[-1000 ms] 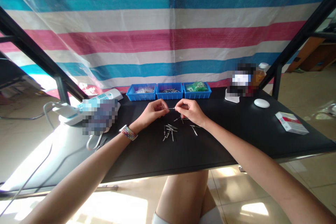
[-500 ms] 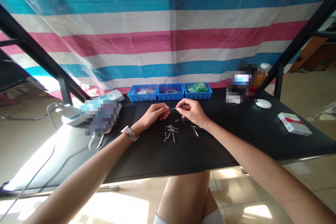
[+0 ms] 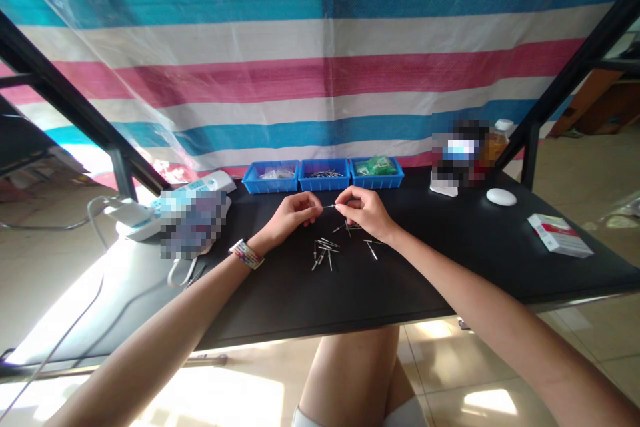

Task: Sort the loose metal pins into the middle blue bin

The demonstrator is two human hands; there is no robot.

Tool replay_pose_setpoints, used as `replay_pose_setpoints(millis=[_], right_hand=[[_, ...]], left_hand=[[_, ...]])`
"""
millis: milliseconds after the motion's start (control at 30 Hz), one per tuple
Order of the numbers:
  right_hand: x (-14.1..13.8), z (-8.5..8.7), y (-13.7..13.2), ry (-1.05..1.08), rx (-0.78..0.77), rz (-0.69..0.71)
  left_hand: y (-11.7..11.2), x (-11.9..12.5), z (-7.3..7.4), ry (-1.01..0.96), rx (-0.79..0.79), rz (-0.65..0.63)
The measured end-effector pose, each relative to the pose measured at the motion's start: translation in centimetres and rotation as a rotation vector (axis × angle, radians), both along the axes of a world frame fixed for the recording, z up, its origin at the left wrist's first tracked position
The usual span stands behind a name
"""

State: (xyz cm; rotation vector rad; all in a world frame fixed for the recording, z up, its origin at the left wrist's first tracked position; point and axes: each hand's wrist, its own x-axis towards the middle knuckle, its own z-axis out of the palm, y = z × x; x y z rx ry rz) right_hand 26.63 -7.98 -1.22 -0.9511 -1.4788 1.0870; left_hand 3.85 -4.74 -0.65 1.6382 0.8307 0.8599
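Head view, the only one on my feed. I find a blind rivet (image 3: 329, 206) spanning the gap between the two hands, above the bench (image 3: 280, 307) and on the near side of the middle blue tray (image 3: 324, 184). Its long axis runs left to right, close to level and roughly parallel to the row of trays. The right hand (image 3: 367, 211) pinches the thicker end between thumb and forefinger. The thin end reaches the fingertips of the left hand (image 3: 299, 212) — thumb and forefinger drawn together there, though I cannot tell whether they grip it or merely steady it. Neither hand is clearly nearer: each sits at its own end of the rivet. On the bench I note a cluster of loose rivets (image 3: 329, 258) on the near side of the hands, and a smaller group (image 3: 371, 250) below the right wrist — both untouched.
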Motion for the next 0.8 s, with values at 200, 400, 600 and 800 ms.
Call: replay_pose_setpoints(millis=[200, 400, 600, 800], right_hand=[[0.04, 0.38, 0.17, 0.066, -0.026, 0.011], [0.03, 0.66, 0.14, 0.114, -0.082, 0.056], [0.03, 0.63, 0.12, 0.109, -0.117, 0.091], [-0.08, 0.71, 0.02, 0.128, -0.113, 0.080]], left_hand=[[-0.04, 0.01, 0.00, -0.037, 0.027, 0.013], [-0.19, 0.14, 0.16, -0.056, 0.048, 0.025], [-0.10, 0.16, 0.03, -0.079, 0.072, 0.024], [-0.12, 0.21, 0.00, -0.090, 0.080, 0.022]])
